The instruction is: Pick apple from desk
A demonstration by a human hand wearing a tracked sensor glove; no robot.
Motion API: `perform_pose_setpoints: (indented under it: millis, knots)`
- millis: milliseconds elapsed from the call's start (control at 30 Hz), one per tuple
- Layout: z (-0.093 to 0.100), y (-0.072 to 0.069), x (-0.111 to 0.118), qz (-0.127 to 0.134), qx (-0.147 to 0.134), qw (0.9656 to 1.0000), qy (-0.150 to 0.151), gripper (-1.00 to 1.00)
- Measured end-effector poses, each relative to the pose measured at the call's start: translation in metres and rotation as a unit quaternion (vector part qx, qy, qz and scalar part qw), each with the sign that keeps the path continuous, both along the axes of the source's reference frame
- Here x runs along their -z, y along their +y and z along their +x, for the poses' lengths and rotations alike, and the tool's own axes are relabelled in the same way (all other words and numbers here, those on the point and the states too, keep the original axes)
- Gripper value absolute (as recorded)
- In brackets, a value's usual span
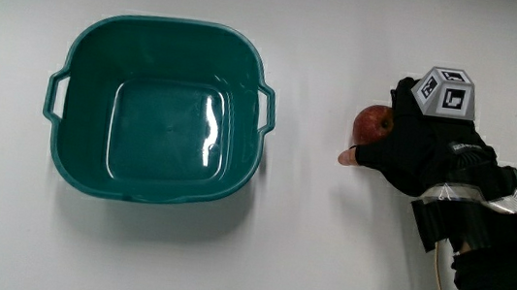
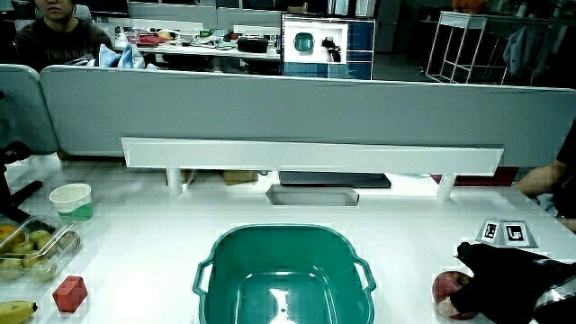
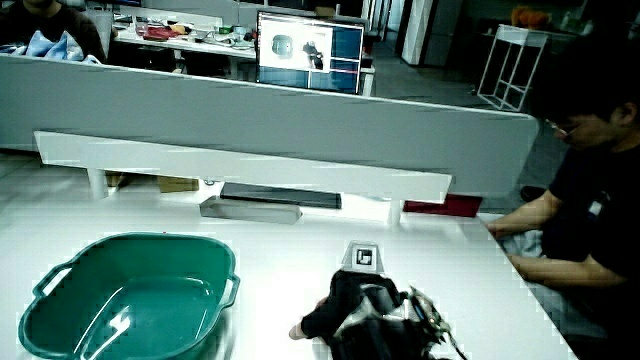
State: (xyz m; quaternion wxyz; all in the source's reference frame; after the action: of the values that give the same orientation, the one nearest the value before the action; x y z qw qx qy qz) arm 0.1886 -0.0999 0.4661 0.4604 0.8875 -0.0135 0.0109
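Note:
A red apple point(image 1: 373, 125) lies on the white desk beside the green basin point(image 1: 94, 48). The gloved hand point(image 1: 415, 141) rests over the apple, fingers curled around it and the thumb tip showing under it on the desk. In a side view the apple point(image 2: 446, 288) shows partly under the hand point(image 2: 490, 274). In a side view the hand point(image 3: 350, 305) hides the apple completely. The patterned cube point(image 1: 446, 92) sits on the back of the glove.
The green basin point(image 2: 216, 261) holds nothing. In a side view a paper cup point(image 2: 73, 201), a clear box of fruit point(image 2: 31, 245), a red block point(image 2: 69, 293) and a banana point(image 2: 16, 310) sit at the desk's edge. A low partition point(image 2: 270, 112) bounds the desk.

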Motion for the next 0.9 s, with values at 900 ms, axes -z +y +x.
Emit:
perform_pose_setpoints:
  millis: [900]
  knots:
    - [0.013, -0.005, -0.015, 0.025, -0.016, 0.9993, -0.023, 0.54]
